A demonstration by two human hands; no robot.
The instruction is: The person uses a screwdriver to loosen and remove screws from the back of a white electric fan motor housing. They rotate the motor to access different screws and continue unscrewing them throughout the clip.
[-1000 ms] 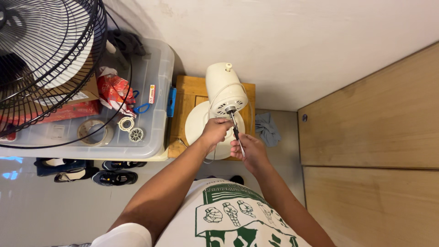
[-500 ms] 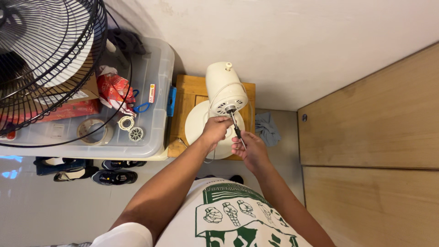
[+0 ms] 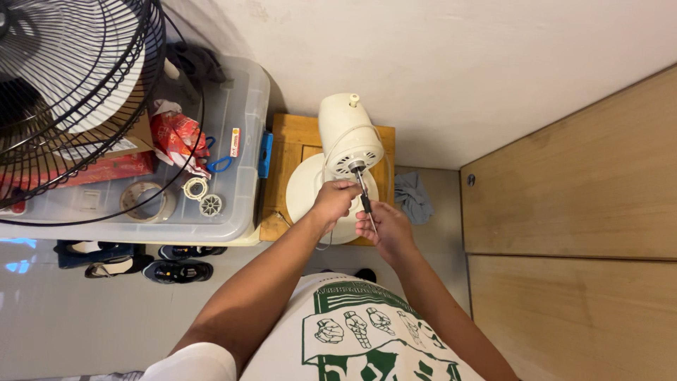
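A cream fan motor housing (image 3: pixel 347 134) stands on its round white base (image 3: pixel 303 190) on a small wooden stool (image 3: pixel 289 148). A metal shaft (image 3: pixel 363 190) sticks out of the housing toward me. My left hand (image 3: pixel 334 200) is closed around the lower part of the shaft, just below the housing. My right hand (image 3: pixel 381 224) grips the shaft's near end from the right side. A white cord (image 3: pixel 331 152) loops across the housing.
A black wire fan grille (image 3: pixel 77 92) leans over a clear plastic storage box (image 3: pixel 211 212) at left, whose lid carries tape rolls, a red bag and small fan parts. Shoes (image 3: pixel 176 269) lie below it. Wooden cabinet doors (image 3: pixel 571 212) stand at right; a grey cloth (image 3: pixel 411 196) lies by the stool.
Both hands stay on the shaft; my right hand has slid slightly down and toward me along it. The fan has not moved.
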